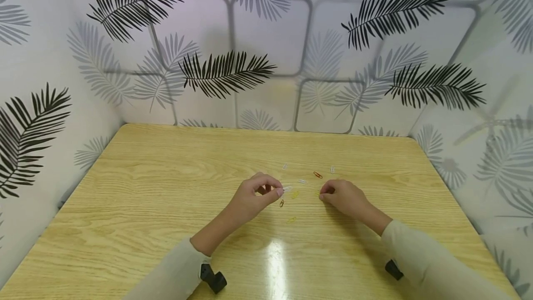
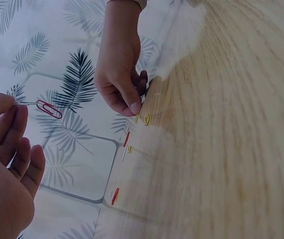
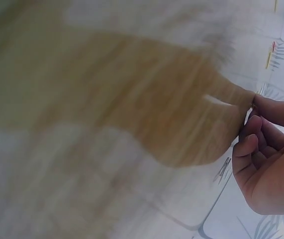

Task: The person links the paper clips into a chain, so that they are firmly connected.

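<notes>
My left hand (image 1: pixel 259 192) pinches a white paper clip (image 1: pixel 287 189) between thumb and forefinger, above the table. In the left wrist view a red paper clip (image 2: pixel 49 109) hangs from the end of that white clip, seemingly linked to it. My right hand (image 1: pixel 343 196) is lowered to the table and pinches a yellow paper clip (image 1: pixel 317 193), mostly hidden by the fingertips. Between the hands lies another yellow clip (image 1: pixel 295 194), with one more yellow clip (image 1: pixel 291 220) nearer to me. The right wrist view is largely blurred.
Loose clips lie beyond the hands on the wooden table (image 1: pixel 166 175): a red one (image 1: pixel 318 175) and white ones, among them one at the right (image 1: pixel 332 169). A leaf-patterned covering (image 1: pixel 266 36) rises behind the table's far edge. Glare marks the near tabletop.
</notes>
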Demonstrator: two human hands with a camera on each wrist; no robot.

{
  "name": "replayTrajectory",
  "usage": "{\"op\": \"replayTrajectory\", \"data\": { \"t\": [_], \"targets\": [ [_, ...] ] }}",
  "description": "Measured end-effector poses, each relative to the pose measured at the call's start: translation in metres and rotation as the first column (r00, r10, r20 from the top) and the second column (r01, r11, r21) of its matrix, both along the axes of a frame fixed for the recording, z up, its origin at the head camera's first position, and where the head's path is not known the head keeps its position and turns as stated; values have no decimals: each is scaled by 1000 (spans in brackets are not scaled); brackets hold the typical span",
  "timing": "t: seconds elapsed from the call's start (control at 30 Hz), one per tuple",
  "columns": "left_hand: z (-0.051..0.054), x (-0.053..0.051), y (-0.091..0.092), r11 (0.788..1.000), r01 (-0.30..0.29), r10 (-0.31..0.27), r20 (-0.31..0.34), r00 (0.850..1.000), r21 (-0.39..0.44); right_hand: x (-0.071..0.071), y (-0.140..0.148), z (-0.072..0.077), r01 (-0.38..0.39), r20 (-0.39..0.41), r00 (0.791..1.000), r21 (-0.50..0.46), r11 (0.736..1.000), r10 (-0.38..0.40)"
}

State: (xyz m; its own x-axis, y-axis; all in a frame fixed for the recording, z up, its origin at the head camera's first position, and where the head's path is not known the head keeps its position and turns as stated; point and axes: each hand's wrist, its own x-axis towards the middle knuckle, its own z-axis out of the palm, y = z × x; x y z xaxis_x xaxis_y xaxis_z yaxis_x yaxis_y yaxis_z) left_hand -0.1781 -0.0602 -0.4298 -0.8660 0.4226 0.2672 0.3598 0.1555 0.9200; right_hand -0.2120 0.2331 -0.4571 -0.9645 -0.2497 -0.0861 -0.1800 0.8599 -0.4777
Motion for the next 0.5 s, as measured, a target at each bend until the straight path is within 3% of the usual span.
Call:
{"op": "replayTrajectory", "data": {
  "t": [0.27, 0.5],
  "targets": [
    [-5, -2, 0, 1000, 22, -23, 64, 998, 19, 1, -1, 0, -9, 4, 1000, 11, 1000, 9],
    [-6, -3, 1, 1000, 26, -27, 75, 997, 11, 2, 0, 0, -36, 6, 999, 22, 999, 36]
  ]
}}
